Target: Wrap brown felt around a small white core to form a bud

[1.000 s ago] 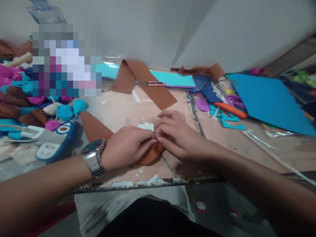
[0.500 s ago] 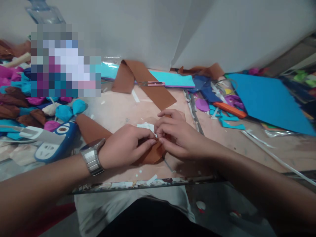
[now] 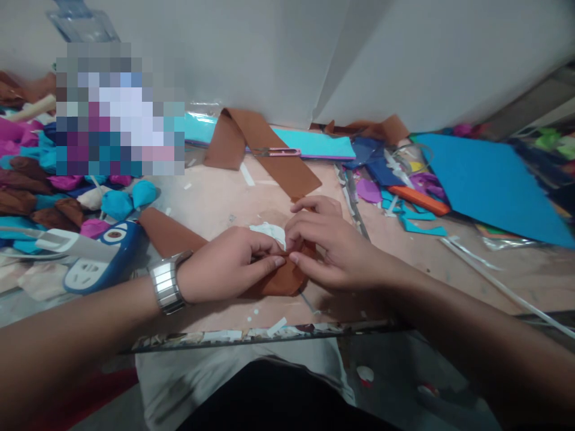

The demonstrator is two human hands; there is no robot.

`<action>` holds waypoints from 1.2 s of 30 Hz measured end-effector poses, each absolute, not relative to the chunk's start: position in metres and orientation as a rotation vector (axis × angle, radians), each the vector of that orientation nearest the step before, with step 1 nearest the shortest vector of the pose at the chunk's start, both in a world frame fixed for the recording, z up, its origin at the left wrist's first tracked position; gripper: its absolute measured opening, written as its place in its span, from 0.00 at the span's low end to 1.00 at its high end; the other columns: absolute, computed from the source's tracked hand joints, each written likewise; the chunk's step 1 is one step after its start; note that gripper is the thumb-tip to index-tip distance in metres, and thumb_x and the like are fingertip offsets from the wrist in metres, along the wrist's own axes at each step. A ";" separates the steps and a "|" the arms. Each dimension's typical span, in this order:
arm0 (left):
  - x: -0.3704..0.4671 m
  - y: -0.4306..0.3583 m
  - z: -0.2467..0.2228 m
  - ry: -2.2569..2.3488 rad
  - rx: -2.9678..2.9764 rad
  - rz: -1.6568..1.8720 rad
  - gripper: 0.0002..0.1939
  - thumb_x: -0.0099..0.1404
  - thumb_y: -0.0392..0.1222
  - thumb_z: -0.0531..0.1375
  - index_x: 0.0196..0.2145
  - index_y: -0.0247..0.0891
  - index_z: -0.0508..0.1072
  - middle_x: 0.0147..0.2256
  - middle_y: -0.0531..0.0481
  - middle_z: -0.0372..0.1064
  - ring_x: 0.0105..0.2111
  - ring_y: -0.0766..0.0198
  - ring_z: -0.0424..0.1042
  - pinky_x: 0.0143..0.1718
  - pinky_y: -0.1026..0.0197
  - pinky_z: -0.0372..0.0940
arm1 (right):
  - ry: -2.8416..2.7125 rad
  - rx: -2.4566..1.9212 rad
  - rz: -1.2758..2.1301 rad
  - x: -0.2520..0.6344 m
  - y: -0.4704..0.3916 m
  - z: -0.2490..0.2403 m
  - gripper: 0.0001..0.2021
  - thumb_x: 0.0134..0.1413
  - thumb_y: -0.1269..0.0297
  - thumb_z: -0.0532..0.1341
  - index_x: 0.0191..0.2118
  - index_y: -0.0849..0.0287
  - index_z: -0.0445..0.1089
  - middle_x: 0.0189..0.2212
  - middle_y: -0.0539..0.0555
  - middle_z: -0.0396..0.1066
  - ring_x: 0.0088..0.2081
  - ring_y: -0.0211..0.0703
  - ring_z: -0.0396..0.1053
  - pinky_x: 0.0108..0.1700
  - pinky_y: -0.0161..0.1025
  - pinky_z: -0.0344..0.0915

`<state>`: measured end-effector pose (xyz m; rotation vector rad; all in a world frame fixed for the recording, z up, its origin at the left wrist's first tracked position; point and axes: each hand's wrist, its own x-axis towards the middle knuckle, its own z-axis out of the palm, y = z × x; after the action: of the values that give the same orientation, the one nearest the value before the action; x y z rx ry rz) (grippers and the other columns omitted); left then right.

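Observation:
Both hands meet over a brown strip (image 3: 283, 283) of paper-like or cloth-like material on the worktable. My left hand (image 3: 233, 263), with a metal watch on its wrist, pinches the strip's upper edge between thumb and fingers. Close beside it, my right hand (image 3: 321, 242) also pinches that edge, its fingers curled. The strip's other end (image 3: 168, 233) sticks out to the left, beyond my left wrist. Just behind the fingertips lies a crumpled white piece (image 3: 269, 232). The exact fold between the fingertips is hidden.
Pink-handled thread snips (image 3: 283, 152) rest on another brown strip (image 3: 287, 173) at the back. An orange cutter (image 3: 420, 200) and a blue sheet (image 3: 498, 185) lie right. On the left are a blue-and-white power strip (image 3: 103, 257) and several coloured bundles (image 3: 117, 205). A wall stands behind.
My right hand has shifted slightly, and the brown strip's lower right edge has turned a little to the right. More of the white piece shows. My left wrist has rotated slightly.

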<state>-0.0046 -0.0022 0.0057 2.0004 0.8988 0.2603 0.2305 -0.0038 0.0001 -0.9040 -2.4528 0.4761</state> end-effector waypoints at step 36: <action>-0.006 0.007 0.008 0.810 1.513 0.199 0.14 0.73 0.48 0.55 0.34 0.36 0.72 0.30 0.54 0.64 0.29 0.68 0.60 0.34 0.64 0.59 | -2.503 -0.643 0.129 0.234 0.000 -0.002 0.06 0.66 0.66 0.61 0.40 0.52 0.77 0.32 0.47 0.79 0.41 0.42 0.74 0.64 0.56 0.49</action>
<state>-0.0056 0.0069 0.0077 1.5131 0.8103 0.1994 0.2338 0.0002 -0.0019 -0.6433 -2.5026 0.1290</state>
